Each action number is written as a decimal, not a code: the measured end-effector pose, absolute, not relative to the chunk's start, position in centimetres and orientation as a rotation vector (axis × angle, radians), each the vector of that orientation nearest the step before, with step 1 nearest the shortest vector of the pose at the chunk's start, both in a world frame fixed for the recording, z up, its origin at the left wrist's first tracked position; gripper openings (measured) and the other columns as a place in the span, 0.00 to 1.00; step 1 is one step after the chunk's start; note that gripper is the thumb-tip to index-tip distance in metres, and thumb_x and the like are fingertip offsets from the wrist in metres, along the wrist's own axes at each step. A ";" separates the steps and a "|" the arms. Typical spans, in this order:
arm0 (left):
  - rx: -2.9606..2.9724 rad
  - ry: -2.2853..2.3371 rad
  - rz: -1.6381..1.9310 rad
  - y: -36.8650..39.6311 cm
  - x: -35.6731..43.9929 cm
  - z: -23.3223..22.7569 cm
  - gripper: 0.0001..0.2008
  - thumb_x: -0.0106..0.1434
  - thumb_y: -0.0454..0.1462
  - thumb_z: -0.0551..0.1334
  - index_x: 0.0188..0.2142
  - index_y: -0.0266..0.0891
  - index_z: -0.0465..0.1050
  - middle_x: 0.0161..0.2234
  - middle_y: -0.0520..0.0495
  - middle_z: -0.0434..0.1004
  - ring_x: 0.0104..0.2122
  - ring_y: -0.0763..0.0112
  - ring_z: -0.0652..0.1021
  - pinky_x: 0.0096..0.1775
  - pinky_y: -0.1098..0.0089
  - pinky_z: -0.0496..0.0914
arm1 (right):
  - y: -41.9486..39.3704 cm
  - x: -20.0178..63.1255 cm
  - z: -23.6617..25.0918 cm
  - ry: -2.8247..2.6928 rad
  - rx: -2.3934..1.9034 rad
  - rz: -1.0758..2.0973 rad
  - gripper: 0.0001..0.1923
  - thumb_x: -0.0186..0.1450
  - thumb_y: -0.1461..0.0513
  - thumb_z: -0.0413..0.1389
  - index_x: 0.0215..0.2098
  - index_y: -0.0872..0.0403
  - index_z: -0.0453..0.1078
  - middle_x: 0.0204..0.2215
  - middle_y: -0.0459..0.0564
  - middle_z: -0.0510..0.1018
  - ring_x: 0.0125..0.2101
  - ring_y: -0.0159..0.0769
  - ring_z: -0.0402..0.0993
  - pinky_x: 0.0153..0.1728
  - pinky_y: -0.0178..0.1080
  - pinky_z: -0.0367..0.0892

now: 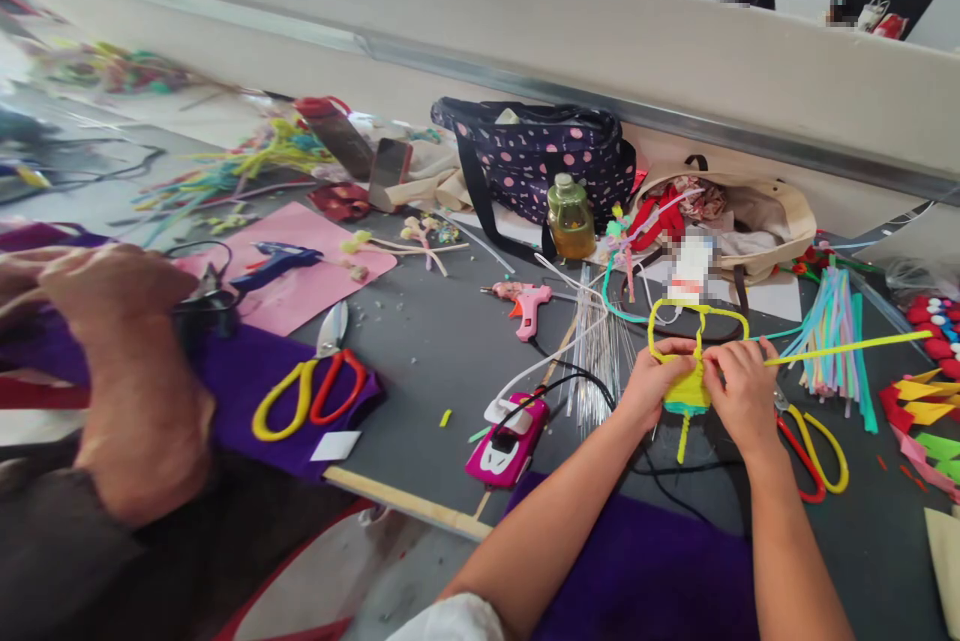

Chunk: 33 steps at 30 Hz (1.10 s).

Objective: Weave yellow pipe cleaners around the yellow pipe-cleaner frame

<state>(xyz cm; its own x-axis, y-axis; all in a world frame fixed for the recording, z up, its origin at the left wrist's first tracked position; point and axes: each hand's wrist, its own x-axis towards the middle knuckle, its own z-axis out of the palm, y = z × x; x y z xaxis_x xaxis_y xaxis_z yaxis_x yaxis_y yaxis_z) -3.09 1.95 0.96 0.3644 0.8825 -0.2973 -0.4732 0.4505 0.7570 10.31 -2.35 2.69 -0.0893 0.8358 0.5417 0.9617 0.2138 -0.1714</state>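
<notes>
My left hand point(655, 379) is closed on the left side of a yellow pipe-cleaner piece point(686, 389), which has two open loops above, a woven middle, a turquoise band and a short stem below. At its right side my right hand point(744, 386) pinches with thumb and index finger; the exact contact is hidden. A long yellow pipe cleaner point(855, 348) runs out to the right from behind the right hand. Just beside the right wrist lie scissors point(825, 446) with red and yellow handles. A bundle of thin wires point(596, 361) is left of my hands.
A magenta power strip point(510, 441), a pink glue gun point(525, 306) and pastel pipe cleaners point(836, 336) surround the work. Behind stand a bottle point(570, 216), a patterned bag point(536, 156) and a cream tote point(795, 221). On the left, a co-worker's hands point(112, 286) are near more scissors point(315, 386).
</notes>
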 end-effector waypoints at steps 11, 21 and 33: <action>0.484 0.827 0.990 3.0 -3.9 1.3 0.16 0.40 0.36 0.72 0.32 0.35 0.79 0.26 0.47 0.79 0.26 0.68 0.76 0.30 0.70 0.69 | -2.3 11.2 2.6 -1.384 -1.498 -0.442 0.10 0.68 0.62 0.52 0.47 0.54 0.69 0.43 0.57 0.77 0.45 0.45 0.71 0.49 0.50 0.60; 0.342 0.818 1.130 3.5 -4.1 1.2 0.17 0.40 0.39 0.74 0.29 0.33 0.78 0.25 0.47 0.78 0.24 0.70 0.76 0.30 0.70 0.69 | -2.6 9.8 1.5 -1.268 -1.543 0.016 0.13 0.65 0.53 0.55 0.33 0.54 0.72 0.27 0.49 0.76 0.28 0.35 0.71 0.33 0.38 0.66; 0.551 0.802 1.064 2.0 -3.5 2.4 0.12 0.43 0.37 0.71 0.29 0.35 0.78 0.24 0.49 0.77 0.23 0.72 0.74 0.29 0.73 0.67 | -1.5 8.6 1.8 -0.612 -1.257 0.702 0.16 0.54 0.53 0.66 0.29 0.53 0.66 0.21 0.40 0.70 0.17 0.24 0.58 0.17 0.29 0.53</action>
<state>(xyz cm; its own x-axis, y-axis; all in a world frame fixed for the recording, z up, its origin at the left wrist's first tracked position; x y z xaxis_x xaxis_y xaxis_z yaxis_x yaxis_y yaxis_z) -3.52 2.00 2.37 0.2557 0.9172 -0.3057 -0.5466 0.3980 0.7368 8.62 -1.45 1.77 0.6477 0.7612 0.0331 -0.1365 0.1586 -0.9779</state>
